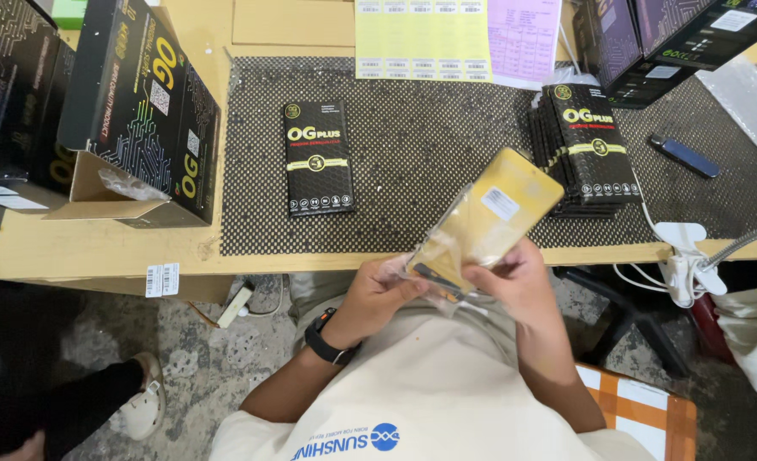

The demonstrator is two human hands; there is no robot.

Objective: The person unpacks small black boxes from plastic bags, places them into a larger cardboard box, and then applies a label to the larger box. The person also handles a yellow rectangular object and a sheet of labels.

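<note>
Yellow sleeve (489, 218) in clear wrap was gripped by closed left hand (377, 294) and closed right hand (515, 286); one black packet (317, 158) lay on the mat (430, 171).

Cream shirt (434, 384), black wrist smartwatch (327, 340)

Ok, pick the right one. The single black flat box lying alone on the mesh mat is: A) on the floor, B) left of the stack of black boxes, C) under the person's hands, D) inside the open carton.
B: the single black box lies flat on the mat, left of the stack of black boxes.
</note>
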